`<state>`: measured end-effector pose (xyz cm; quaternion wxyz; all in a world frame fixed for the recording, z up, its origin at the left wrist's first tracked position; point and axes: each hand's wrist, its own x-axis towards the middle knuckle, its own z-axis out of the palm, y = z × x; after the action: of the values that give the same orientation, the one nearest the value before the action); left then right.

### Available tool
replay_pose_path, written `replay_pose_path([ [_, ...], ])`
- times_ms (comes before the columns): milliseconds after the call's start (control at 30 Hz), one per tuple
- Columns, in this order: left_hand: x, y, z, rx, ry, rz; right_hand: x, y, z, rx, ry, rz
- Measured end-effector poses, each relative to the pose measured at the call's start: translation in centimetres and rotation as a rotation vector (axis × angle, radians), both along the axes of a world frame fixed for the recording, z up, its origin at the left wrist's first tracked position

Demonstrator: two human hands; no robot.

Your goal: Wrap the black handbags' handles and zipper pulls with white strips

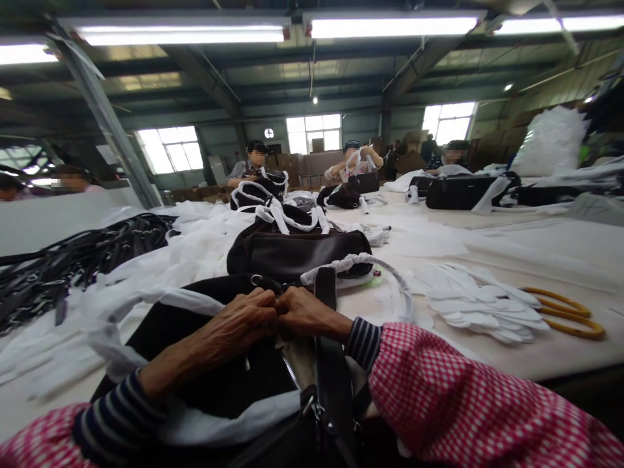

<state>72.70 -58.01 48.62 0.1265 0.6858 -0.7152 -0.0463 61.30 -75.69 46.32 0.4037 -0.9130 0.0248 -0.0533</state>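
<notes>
A black handbag (214,383) lies in front of me with its zip opening partly apart, showing a beige lining (298,357). White wrapping covers its handles (234,419). My left hand (244,316) and my right hand (305,312) meet at the far end of the opening, fingers closed in a pinch on the bag there. The exact bit between the fingertips is hidden by the knuckles. A black strap (327,364) with metal clasps runs down the bag just right of my right hand. A metal ring (256,280) shows beyond my left hand.
Another dark handbag (302,253) stands just beyond. White gloves (480,302) and yellow-brown rings (568,312) lie to the right. Black straps (102,260) are heaped at left beside white wrapping sheets (190,240). Several people work with bags across the table (526,250).
</notes>
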Motion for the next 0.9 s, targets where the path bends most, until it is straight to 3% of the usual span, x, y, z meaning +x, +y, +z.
replay_pose_path([
  [133,-0.3,0.1,0.6,-0.036,0.009,-0.035,0.7,-0.8,-0.1,0.407,0.203,0.136],
  [200,-0.7,0.1,0.9,-0.040,0.020,-0.041,0.5,-1.2,-0.1,0.485,0.282,0.166],
  [433,-1.0,-0.3,1.2,-0.025,-0.037,-0.078,-0.4,-0.7,-1.0,0.469,0.195,0.039],
  [733,-1.6,-0.2,1.9,-0.042,0.075,-0.073,-0.1,-1.1,0.4,0.318,0.264,0.305],
  [900,-1.0,0.0,1.4,-0.041,0.099,-0.012,-0.4,-0.2,0.3,0.061,0.086,0.150],
])
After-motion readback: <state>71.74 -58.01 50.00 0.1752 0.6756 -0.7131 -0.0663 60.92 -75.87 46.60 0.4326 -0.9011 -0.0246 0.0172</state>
